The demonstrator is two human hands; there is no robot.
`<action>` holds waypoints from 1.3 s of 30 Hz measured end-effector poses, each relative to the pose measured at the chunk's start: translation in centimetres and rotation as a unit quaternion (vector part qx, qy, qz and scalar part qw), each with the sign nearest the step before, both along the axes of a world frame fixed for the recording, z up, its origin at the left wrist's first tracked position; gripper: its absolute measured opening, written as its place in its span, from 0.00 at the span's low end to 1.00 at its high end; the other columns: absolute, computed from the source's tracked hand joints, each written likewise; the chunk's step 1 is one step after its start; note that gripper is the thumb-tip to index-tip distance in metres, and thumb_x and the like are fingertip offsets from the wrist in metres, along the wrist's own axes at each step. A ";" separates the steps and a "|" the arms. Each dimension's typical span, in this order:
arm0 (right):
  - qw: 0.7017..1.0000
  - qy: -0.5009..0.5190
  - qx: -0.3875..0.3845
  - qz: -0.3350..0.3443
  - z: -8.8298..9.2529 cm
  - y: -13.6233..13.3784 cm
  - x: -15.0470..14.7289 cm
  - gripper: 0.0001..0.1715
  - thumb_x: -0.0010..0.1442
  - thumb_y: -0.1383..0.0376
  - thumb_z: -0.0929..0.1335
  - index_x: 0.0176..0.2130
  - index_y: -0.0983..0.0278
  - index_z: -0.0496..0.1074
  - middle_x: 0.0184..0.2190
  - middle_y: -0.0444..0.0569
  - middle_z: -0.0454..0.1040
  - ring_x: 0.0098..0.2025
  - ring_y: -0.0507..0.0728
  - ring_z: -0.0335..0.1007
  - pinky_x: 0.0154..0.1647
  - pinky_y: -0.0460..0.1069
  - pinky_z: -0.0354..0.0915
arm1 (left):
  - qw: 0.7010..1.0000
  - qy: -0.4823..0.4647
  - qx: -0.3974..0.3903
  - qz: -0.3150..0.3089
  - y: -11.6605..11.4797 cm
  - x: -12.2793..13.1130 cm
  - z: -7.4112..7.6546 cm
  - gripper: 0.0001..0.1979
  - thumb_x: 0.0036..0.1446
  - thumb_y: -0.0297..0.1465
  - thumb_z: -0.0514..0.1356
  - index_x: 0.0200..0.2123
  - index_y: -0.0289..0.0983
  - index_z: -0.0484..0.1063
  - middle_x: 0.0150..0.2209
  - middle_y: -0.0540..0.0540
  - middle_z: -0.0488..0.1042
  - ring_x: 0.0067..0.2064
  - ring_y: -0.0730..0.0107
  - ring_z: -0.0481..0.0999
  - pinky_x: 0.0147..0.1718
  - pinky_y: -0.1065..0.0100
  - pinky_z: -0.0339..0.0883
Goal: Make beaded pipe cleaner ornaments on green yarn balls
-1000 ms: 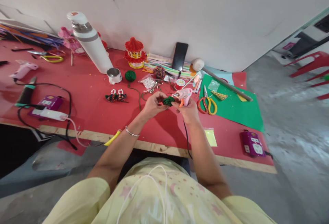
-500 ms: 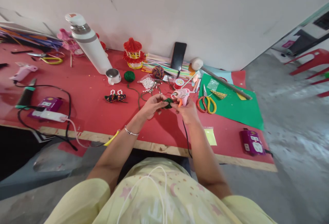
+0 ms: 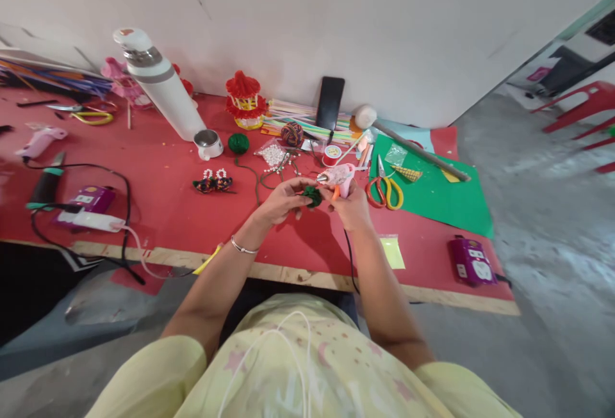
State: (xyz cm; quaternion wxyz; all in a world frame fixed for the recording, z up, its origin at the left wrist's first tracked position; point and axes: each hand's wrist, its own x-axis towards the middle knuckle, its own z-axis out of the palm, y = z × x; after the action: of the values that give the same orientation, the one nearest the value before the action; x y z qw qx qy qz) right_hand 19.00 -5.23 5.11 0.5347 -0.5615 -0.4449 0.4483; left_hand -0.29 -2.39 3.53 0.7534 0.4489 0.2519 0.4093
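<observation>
Over the red tabletop (image 3: 211,229), my left hand (image 3: 285,201) pinches a small dark green yarn piece (image 3: 312,196). My right hand (image 3: 350,208) is closed round a pink glue gun (image 3: 342,178) with an orange trigger, its nozzle pointing left above the yarn piece. The fingertips of my right hand are close to the yarn piece; whether they touch it I cannot tell. A green yarn ball (image 3: 238,143) lies beyond my left hand, its strand trailing towards white beads (image 3: 273,153). Orange-and-yellow scissors (image 3: 385,192) lie right of the glue gun.
A tall white flask (image 3: 166,88) and a metal cup (image 3: 208,144) stand at the back left. A black phone (image 3: 330,103) leans on the wall. Green sheet (image 3: 442,197) lies right, near a purple socket box (image 3: 472,262). A black cable (image 3: 351,258) crosses the front edge.
The green piece now shows rounder beside my left fingertips, and my right fingers have drawn slightly back from it. The view has shifted slightly.
</observation>
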 end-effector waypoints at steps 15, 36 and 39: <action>0.999 -0.029 -0.006 0.026 0.2 -0.3 0.2 0.28 0.46 0.53 0.80 0.43 0.64 0.77 0.37 0.49 0.81 0.31 0.55 0.74 0.23 0.46 0.72 | 0.999 -0.027 -0.031 -0.016 0.2 0.0 -0.4 0.20 0.49 0.30 0.73 0.44 0.35 0.72 0.35 0.48 0.79 0.30 0.67 0.83 0.19 0.76 0.72; 1.000 0.022 -0.012 0.015 1.4 -0.9 0.2 0.24 0.45 0.55 0.79 0.37 0.62 0.73 0.30 0.44 0.76 0.30 0.54 0.73 0.21 0.45 0.67 | 0.998 -0.043 -0.019 -0.030 0.2 -0.4 -0.6 0.24 0.51 0.31 0.70 0.53 0.36 0.78 0.44 0.40 0.83 0.34 0.61 0.84 0.24 0.71 0.77; 0.996 0.072 -0.026 0.038 2.3 -1.1 -0.2 0.26 0.44 0.51 0.80 0.35 0.61 0.70 0.28 0.43 0.74 0.31 0.55 0.75 0.19 0.44 0.65 | 0.996 -0.067 -0.017 -0.052 0.2 -0.7 -0.2 0.26 0.51 0.32 0.66 0.55 0.36 0.78 0.50 0.38 0.82 0.31 0.64 0.83 0.23 0.68 0.77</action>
State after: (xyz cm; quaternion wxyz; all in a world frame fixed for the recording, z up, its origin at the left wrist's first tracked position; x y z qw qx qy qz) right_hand 18.83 -6.30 7.43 0.5334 -0.5241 -0.4147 0.5186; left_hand -1.04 -2.24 3.34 0.7966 0.4196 0.1838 0.3944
